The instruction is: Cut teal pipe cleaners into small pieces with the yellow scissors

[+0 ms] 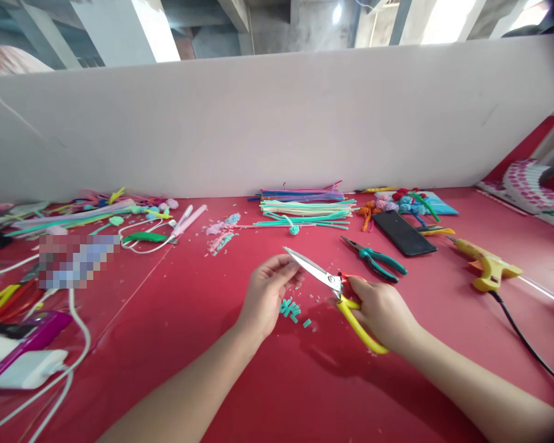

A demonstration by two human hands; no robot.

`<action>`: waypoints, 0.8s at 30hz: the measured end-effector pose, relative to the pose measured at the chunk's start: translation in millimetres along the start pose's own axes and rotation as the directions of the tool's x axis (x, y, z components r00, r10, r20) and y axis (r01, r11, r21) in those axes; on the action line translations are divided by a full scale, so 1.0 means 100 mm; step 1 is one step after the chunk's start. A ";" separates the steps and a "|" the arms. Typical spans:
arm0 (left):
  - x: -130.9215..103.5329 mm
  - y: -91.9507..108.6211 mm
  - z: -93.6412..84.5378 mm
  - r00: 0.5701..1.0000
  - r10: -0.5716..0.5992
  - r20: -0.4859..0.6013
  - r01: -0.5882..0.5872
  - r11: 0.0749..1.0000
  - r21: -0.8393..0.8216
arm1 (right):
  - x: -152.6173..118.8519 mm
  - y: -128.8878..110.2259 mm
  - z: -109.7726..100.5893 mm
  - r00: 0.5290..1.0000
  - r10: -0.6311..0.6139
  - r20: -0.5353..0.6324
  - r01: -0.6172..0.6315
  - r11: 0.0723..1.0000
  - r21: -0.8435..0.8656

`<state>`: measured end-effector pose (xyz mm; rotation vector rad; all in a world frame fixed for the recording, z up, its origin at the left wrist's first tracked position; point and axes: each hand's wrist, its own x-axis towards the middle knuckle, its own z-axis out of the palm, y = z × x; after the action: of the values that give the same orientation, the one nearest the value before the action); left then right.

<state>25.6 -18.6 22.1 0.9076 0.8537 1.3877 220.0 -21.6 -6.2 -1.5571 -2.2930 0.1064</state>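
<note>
My right hand is wrapped round the handles of a pair of scissors with red and yellow grips. The blades point up and left, and their tip lies at the fingers of my left hand. Those fingers are pinched together; whatever they hold is too small or hidden to make out. Below the blades, several short cut pieces of teal pipe cleaner lie on the red table, with small bits of fluff around them. Farther back sits a teal pompom-like ball on a pale stem.
Bundled pipe cleaners lie along the white partition. To the right are teal-handled pliers, a black phone and a yellow glue gun with its cord. White cables and a purple-and-white device occupy the left.
</note>
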 end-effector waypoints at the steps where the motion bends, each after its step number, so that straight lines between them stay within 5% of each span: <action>1: -0.01 -0.01 0.01 0.999 -0.042 0.031 0.042 0.999 0.020 | 0.01 -0.01 -0.01 0.999 0.031 0.008 -0.031 0.996 0.083; 4: -0.05 -0.06 0.06 0.973 -0.175 0.147 0.162 0.982 0.100 | 0.03 -0.06 -0.04 0.991 0.116 0.070 -0.134 0.913 0.385; 7: -0.09 -0.12 0.09 0.934 -0.265 0.241 0.224 0.957 0.184 | 0.04 -0.09 -0.08 0.971 0.154 0.185 -0.238 0.721 0.651; 11: -0.12 -0.16 0.12 0.890 -0.351 0.291 0.267 0.919 0.291 | 0.04 -0.14 -0.13 0.936 0.136 0.324 -0.346 0.518 0.783; 17: -0.13 -0.12 0.14 0.859 -0.371 0.353 0.212 0.885 0.415 | 0.03 -0.16 -0.17 0.926 0.102 0.363 -0.364 0.492 0.791; 24: -0.16 -0.13 0.12 0.883 -0.332 0.331 0.113 0.836 0.538 | 0.01 -0.20 -0.19 0.934 0.072 0.349 -0.330 0.547 0.770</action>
<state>41.6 -34.2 15.3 1.3948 0.9741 0.7166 208.1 -31.0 16.9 -1.2861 -1.7287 1.3463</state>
